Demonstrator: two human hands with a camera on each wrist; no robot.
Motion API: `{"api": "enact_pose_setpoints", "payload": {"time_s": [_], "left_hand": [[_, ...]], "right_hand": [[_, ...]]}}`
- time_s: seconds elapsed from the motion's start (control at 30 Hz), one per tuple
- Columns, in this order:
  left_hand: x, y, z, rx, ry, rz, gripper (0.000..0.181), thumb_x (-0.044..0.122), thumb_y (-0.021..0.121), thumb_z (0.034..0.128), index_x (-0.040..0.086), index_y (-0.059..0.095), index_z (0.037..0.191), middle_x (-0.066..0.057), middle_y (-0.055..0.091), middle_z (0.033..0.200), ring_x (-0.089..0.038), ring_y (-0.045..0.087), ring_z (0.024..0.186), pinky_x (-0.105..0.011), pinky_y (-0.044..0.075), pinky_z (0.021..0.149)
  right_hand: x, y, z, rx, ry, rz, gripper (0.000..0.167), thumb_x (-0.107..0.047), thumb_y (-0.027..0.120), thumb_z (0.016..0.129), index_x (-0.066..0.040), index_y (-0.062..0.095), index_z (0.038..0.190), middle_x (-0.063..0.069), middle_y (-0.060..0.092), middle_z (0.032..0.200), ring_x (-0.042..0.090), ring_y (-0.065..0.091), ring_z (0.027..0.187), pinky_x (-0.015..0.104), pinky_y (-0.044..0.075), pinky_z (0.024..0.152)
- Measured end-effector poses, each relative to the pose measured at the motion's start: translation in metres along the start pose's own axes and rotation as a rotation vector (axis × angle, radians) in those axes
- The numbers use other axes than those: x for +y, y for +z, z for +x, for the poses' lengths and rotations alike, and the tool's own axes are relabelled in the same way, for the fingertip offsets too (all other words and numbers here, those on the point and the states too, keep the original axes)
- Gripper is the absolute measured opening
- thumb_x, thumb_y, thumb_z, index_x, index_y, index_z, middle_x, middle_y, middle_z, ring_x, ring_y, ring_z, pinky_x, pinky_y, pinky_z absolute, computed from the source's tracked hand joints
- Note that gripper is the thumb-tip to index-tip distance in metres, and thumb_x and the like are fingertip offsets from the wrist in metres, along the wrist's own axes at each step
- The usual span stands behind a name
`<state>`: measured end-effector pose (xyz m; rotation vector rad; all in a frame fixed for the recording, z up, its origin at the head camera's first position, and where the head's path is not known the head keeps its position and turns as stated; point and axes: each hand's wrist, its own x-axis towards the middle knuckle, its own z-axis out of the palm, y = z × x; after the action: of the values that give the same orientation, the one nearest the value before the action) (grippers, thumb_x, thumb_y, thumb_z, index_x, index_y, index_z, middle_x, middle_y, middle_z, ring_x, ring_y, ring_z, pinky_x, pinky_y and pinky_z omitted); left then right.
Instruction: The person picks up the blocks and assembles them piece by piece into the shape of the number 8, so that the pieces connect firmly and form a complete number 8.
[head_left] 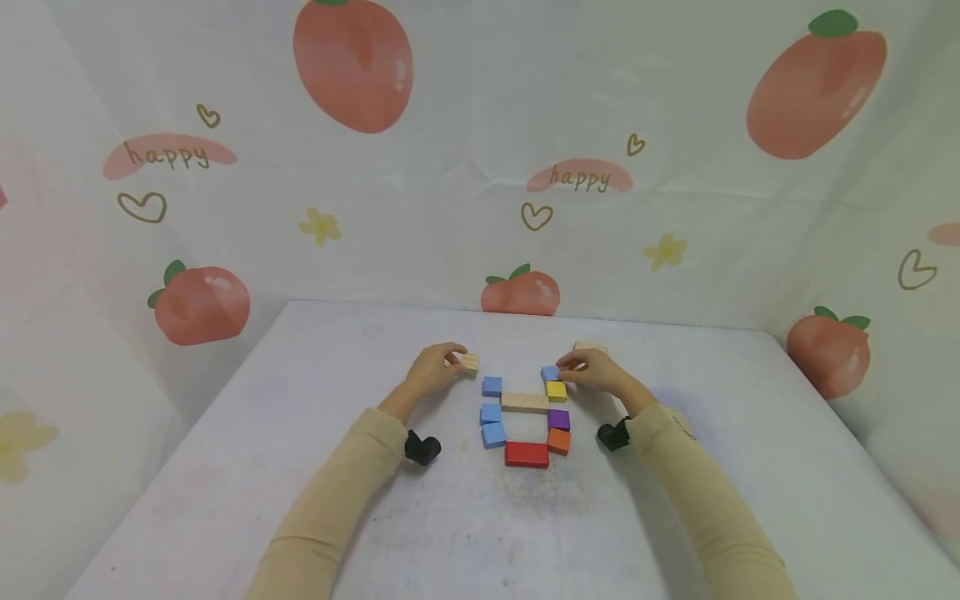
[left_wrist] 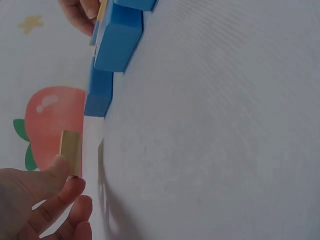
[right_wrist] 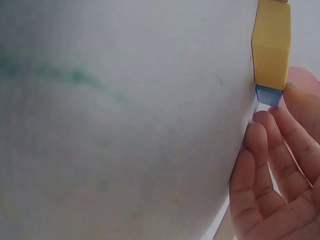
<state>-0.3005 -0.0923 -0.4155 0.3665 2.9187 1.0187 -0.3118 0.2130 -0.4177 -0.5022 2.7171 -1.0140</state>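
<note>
My left hand pinches a small plain wooden block between thumb and fingertips, held just above the table in the left wrist view. On the right, my right hand has its thumb and index finger at a blue block, pinching it behind a yellow block. That blue block is partly hidden by the yellow one in the right wrist view. A long wooden block lies crosswise between two columns of coloured blocks.
Three blue blocks form the left column. Purple and orange blocks stand on the right side, and a red block lies at the near end. Another wooden block lies behind my right hand on the white table.
</note>
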Motion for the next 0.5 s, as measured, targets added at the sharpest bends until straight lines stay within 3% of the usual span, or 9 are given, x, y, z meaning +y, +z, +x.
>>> {"api": "enact_pose_setpoints", "payload": {"time_s": [0.2, 0.5], "left_hand": [[0.01, 0.004, 0.004, -0.021, 0.01, 0.025, 0.031, 0.012, 0.062, 0.0878, 0.007, 0.061, 0.119, -0.011, 0.066, 0.096, -0.02, 0.054, 0.085, -0.032, 0.043, 0.077], [0.019, 0.01, 0.007, -0.041, 0.029, 0.038, 0.032, 0.013, 0.061, 0.0886, 0.008, 0.06, 0.12, -0.011, 0.066, 0.098, -0.021, 0.056, 0.088, -0.034, 0.046, 0.081]], "right_hand": [[0.002, 0.0, 0.001, -0.001, 0.005, -0.004, 0.03, -0.016, 0.064, 0.088, 0.002, 0.063, 0.112, 0.018, 0.064, 0.102, 0.029, 0.06, 0.097, 0.035, 0.051, 0.082], [0.001, 0.0, 0.001, -0.008, 0.017, 0.0, 0.031, -0.018, 0.064, 0.088, 0.002, 0.063, 0.112, 0.017, 0.064, 0.101, 0.027, 0.059, 0.095, 0.032, 0.051, 0.079]]}}
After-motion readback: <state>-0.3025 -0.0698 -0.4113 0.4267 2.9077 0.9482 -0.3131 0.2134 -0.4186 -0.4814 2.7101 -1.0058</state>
